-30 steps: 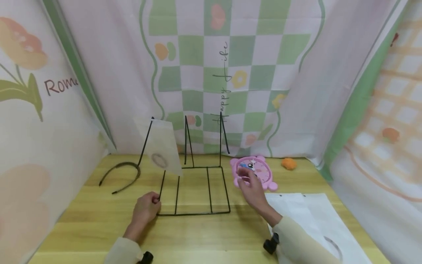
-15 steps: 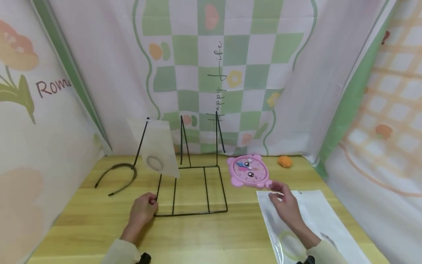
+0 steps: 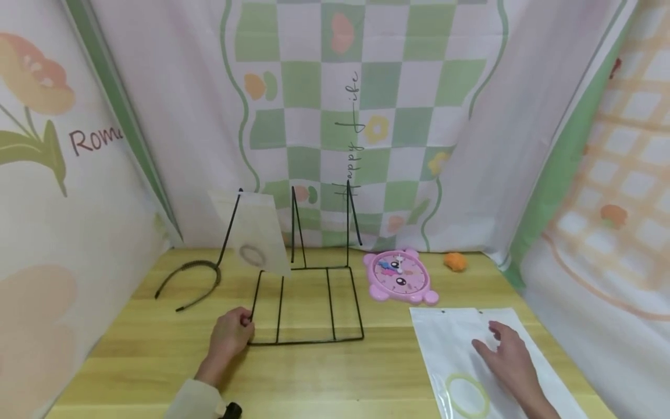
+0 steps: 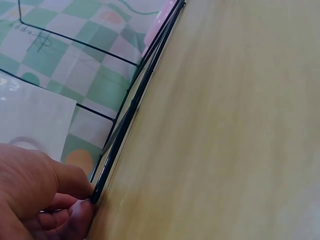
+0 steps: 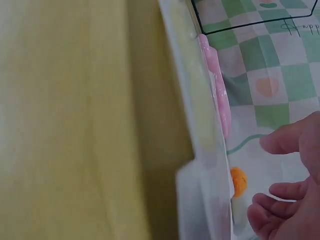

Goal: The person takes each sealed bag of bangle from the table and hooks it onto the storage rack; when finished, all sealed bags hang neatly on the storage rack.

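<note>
- Left hand (image 3: 230, 333) pinches the wire rack (image 3: 331, 302) near its corner.
- Right hand (image 3: 509, 356), fingers parted, holds nothing; white bag (image 3: 442, 333) beneath it.
- Pink clock (image 3: 413, 279) beyond it, leftward.

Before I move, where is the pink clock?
In the head view, the pink clock lies on the table, right of centre, between the black rack and the orange lump.

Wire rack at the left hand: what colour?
Black; the rack shows best in the head view.
</note>
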The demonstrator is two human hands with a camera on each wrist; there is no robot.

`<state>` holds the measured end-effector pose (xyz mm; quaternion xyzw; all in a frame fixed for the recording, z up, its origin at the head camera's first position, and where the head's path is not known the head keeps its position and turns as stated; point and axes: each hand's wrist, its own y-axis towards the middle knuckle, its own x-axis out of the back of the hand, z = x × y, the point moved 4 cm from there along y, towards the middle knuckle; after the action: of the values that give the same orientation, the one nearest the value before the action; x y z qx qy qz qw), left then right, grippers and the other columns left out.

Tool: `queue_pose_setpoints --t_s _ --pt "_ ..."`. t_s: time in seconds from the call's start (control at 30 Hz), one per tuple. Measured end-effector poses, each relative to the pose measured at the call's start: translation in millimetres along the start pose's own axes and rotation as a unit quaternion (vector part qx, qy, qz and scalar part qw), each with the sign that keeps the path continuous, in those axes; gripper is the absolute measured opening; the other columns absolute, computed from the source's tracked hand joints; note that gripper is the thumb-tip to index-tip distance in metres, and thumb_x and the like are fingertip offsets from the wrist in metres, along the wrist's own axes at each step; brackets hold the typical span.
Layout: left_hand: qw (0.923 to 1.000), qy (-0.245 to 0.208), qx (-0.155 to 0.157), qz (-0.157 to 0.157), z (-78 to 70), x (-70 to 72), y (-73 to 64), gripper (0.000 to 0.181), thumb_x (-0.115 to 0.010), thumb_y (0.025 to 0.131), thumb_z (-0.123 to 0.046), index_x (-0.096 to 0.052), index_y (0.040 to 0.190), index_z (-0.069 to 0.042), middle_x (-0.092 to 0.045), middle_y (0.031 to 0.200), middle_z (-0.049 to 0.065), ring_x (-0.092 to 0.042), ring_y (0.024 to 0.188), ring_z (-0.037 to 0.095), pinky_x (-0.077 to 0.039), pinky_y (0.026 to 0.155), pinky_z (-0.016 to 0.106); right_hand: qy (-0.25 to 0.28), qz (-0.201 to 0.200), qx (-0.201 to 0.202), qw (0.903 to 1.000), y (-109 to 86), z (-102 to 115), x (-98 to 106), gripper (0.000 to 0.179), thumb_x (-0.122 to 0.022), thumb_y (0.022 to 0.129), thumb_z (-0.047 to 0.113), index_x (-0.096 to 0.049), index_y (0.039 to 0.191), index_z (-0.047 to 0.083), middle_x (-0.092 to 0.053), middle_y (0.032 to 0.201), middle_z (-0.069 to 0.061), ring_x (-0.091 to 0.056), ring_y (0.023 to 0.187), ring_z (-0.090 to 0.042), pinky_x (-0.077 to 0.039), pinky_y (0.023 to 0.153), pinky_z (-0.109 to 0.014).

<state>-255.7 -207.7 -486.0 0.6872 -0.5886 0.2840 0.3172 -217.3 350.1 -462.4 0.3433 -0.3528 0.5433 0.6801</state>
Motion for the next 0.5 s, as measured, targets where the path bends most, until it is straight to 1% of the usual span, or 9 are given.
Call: queue_pose_setpoints --t_s 0.1,0.17,0.23,0.3,0.4,0.5 --pt "1.0 0.0 -0.001 0.002 -1.1 1.0 0.1 0.032 -0.063 0.08 -0.006 -0.066 0.11 0.004 -0.064 0.084 0.003 -0.057 0.074 0.018 -0.05 0.066 0.035 -0.041 0.0 0.001 0.9992 0.4 -8.2 2.7 0.073 -0.068 0.087 0.031 -0.04 0.127 -0.023 -0.051 0.116 -0.042 -0.051 0.104 -0.055 -0.043 0.086 -0.061" --pt "1.0 0.0 -0.001 0.004 -1.7 1.3 -0.2 0.032 -0.063 0.08 -0.006 -0.066 0.11 0.005 -0.064 0.084 0.003 -0.057 0.074 0.018 -0.049 0.066 0.035 -0.063 0.017 -0.009 0.9978 0.9 -13.2 2.8 0.076 -0.068 0.086 0.037 -0.041 0.122 -0.025 -0.055 0.109 -0.041 -0.052 0.1 -0.056 -0.044 0.084 -0.061" --pt "1.0 0.001 0.0 0.007 -2.3 1.5 -0.8 0.032 -0.063 0.08 -0.007 -0.065 0.11 0.005 -0.063 0.085 0.003 -0.057 0.075 0.018 -0.049 0.066 0.035 -0.079 0.051 -0.027 0.9952 1.7 -18.4 1.2 0.081 -0.067 0.085 0.045 -0.043 0.118 -0.025 -0.056 0.104 -0.04 -0.053 0.099 -0.057 -0.045 0.083 -0.06" --pt "1.0 0.001 0.0 0.008 -2.4 1.0 -1.5 0.032 -0.063 0.08 -0.007 -0.065 0.11 0.005 -0.063 0.085 0.003 -0.057 0.075 0.018 -0.049 0.066 0.035 -0.091 0.089 -0.04 0.9911 1.8 -23.2 -0.1 0.082 -0.066 0.084 0.049 -0.045 0.114 -0.024 -0.056 0.101 -0.038 -0.054 0.097 -0.056 -0.046 0.082 -0.058" --pt "1.0 0.0 -0.002 0.006 -1.9 1.0 -1.5 0.031 -0.063 0.08 -0.007 -0.066 0.109 0.004 -0.063 0.084 0.003 -0.057 0.075 0.018 -0.049 0.066 0.035 -0.094 0.122 -0.059 0.9863 5.0 -26.2 -0.2 0.075 -0.069 0.083 0.047 -0.049 0.109 -0.021 -0.058 0.099 -0.034 -0.057 0.094 -0.052 -0.047 0.08 -0.055" --pt "1.0 -0.001 -0.009 0.002 -2.1 1.4 -1.5 0.03 -0.063 0.079 -0.007 -0.066 0.107 0.004 -0.063 0.083 0.002 -0.057 0.074 0.018 -0.049 0.066 0.035 -0.082 0.127 -0.07 0.9861 7.6 -27.2 2.6 0.065 -0.072 0.082 0.04 -0.053 0.105 -0.017 -0.061 0.094 -0.027 -0.06 0.088 -0.042 -0.048 0.077 -0.052"
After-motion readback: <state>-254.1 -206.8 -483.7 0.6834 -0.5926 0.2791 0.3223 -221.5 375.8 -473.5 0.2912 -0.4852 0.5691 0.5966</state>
